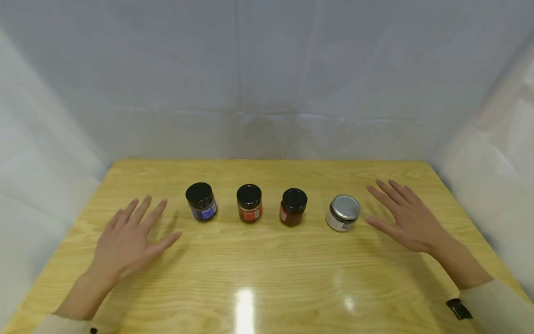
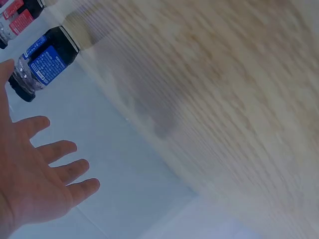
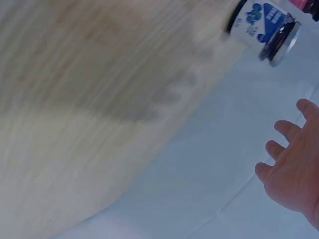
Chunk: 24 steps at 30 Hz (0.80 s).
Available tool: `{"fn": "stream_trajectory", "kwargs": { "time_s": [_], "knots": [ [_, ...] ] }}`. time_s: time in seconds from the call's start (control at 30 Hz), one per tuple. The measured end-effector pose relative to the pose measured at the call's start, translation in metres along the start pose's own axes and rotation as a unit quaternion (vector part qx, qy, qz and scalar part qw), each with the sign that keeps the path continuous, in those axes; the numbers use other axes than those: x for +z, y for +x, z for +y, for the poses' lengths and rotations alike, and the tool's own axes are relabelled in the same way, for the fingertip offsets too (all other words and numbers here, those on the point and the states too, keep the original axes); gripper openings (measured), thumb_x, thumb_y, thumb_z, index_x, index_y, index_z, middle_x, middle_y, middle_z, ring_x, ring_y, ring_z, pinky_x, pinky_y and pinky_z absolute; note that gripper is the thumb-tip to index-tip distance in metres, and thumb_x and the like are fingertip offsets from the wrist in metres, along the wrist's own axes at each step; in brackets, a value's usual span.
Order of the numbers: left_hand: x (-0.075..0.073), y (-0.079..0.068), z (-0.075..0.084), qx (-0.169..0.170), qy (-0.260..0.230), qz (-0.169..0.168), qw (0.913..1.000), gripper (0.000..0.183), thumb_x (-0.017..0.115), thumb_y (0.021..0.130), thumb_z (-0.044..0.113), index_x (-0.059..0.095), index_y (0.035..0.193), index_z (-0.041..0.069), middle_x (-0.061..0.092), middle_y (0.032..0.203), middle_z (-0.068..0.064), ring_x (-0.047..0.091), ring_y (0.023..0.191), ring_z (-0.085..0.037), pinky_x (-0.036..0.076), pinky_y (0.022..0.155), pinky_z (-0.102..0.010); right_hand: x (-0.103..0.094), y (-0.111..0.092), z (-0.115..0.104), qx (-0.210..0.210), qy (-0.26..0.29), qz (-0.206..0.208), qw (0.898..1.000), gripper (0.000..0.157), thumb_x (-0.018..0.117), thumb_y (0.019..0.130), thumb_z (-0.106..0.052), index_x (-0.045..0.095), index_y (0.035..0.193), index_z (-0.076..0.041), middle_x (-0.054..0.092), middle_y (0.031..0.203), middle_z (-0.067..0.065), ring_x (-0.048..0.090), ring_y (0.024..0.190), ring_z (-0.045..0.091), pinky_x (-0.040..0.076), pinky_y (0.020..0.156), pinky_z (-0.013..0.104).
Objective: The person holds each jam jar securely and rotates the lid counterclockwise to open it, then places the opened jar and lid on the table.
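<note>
Across the wooden table stands a loose row of upright, lidded jars. Leftmost is a jar with a black lid and blue label [image 1: 202, 202]. Beside it is a black-lidded jar with a red label [image 1: 250, 204], then a dark reddish-brown jar [image 1: 293, 208]. At the right end stands a silver-lidded jar with a white label [image 1: 342, 213], which shows blue fruit in the right wrist view. My left hand [image 1: 127, 236], fingers spread, hovers left of the blue-labelled jar without touching it. Near the silver-lidded jar, my right hand [image 1: 406, 215] is held above the table, fingers extended and holding nothing.
The glossy wooden table [image 1: 288, 269] reflects light near its front. Pale sheeting [image 1: 267, 79] hangs behind the table's back edge and along both sides. A small black object [image 1: 459, 308] is at the right sleeve's cuff.
</note>
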<state>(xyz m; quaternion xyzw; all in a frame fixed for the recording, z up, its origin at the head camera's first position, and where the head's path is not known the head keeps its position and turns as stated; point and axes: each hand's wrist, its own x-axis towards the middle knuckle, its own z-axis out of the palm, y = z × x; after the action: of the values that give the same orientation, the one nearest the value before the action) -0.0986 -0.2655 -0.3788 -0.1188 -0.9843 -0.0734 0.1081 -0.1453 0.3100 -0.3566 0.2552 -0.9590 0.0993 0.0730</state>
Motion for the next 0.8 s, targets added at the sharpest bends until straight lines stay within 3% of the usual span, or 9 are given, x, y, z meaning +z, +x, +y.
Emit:
{"fn": "stream_trajectory", "kwargs": {
  "time_s": [0.27,0.6,0.8],
  "knots": [
    [0.002,0.002,0.001,-0.015,-0.021,-0.024,0.9994,0.084,0.051,0.087,0.064,0.028,0.151,0.014,0.027,0.149,-0.026,0.022,0.134,-0.049,0.017,0.103,-0.065,-0.006,0.026,-0.027,-0.005,0.009,-0.022,1.000,0.072,0.053,0.094,-0.050,0.021,0.153,-0.025,0.017,0.157,0.010,0.009,0.143,0.032,0.007,0.112,0.051],
    [0.002,0.006,0.004,-0.025,-0.046,-0.024,0.9983,0.083,0.053,0.088,0.061,0.030,0.150,0.010,0.029,0.148,-0.027,0.029,0.129,-0.051,0.027,0.094,-0.070,0.000,0.060,-0.055,-0.047,-0.015,-0.027,0.998,0.073,0.048,0.093,-0.057,0.020,0.153,-0.027,0.018,0.157,0.008,0.010,0.143,0.030,0.010,0.112,0.050],
    [0.000,0.009,0.011,-0.037,-0.073,-0.032,0.9961,0.084,0.052,0.089,0.060,0.027,0.151,0.010,0.027,0.149,-0.026,0.028,0.129,-0.052,0.027,0.092,-0.071,0.001,0.079,-0.072,-0.074,-0.022,-0.025,0.997,0.072,0.046,0.094,-0.057,0.022,0.153,-0.025,0.020,0.156,0.008,0.011,0.143,0.030,0.011,0.112,0.049]
  ]
}}
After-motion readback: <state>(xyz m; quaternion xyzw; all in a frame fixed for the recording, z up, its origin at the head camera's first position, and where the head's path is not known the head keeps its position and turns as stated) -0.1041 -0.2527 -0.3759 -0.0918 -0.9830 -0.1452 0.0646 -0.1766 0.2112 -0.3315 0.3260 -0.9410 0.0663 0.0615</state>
